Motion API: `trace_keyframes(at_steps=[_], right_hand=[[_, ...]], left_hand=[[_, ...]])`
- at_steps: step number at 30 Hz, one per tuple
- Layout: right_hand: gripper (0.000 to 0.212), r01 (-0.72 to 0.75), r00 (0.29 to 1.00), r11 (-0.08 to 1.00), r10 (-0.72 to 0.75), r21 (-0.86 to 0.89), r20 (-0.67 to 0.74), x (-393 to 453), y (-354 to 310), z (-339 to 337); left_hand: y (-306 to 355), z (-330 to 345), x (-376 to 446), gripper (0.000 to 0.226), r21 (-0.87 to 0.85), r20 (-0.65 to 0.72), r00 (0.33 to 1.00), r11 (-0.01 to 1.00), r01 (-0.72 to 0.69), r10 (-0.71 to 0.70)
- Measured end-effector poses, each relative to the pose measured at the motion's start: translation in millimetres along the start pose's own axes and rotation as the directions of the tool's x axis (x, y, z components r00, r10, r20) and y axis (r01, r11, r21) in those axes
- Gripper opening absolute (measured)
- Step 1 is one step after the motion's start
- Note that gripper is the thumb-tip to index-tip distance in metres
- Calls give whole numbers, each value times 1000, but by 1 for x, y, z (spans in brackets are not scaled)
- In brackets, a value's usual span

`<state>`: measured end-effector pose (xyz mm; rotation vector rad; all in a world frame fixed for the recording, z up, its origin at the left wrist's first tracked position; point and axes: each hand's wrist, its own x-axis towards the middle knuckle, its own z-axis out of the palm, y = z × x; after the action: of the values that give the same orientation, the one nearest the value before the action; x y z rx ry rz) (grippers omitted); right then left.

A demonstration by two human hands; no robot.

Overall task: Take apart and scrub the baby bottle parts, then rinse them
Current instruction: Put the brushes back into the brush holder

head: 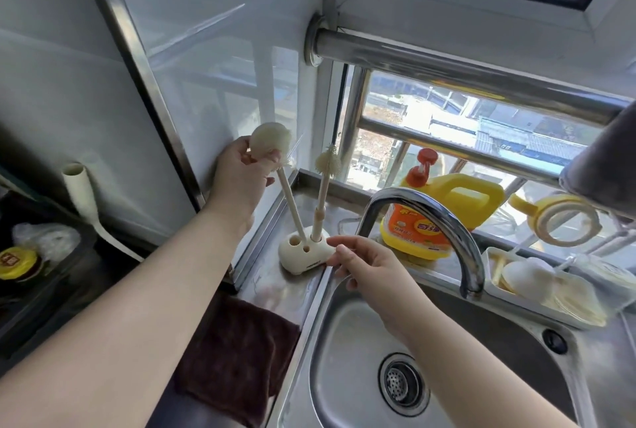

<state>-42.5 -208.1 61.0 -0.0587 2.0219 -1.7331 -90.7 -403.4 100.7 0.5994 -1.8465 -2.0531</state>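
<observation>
Left hand (237, 166) on the bottle brush (266, 143), right hand (364, 264) at the brush stand (304, 253).

We see the cream stand on the steel counter (272, 276) at the sink's (347, 341) left rim, one smaller brush (327, 166) upright in its rear hole, the big brush's handle angled into another hole. Our left hand grasps the big brush head, fingers curled round it, arm reaching up toward the wall. Our right hand hovers relaxed beside the stand, fingertips near or touching it, we can't tell which, grasping nothing. White tray (495, 284) right of the faucet (423, 217) holds pale bottle parts (537, 281); which parts is unclear. Yellow detergent jug (440, 214) stands behind the faucet.
</observation>
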Motion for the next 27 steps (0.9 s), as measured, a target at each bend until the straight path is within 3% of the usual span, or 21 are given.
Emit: trace_keyframes(at_steps=[8,16,27], right_hand=[[16,-10,1000,1000,10,2,-13,-3,7,-5],[17,-7,1000,1000,7,-4,-29,-3,13,-5],[18,-12,998,999,9,-49,-57,-5,22,-10]], left_hand=[[-7,-1,1,24,15,8,1000,1000,20,-20],[4,1,3,26,109,27,989,983,-145,142],[-23,-2,2,25,120,33,998,991,-59,56]])
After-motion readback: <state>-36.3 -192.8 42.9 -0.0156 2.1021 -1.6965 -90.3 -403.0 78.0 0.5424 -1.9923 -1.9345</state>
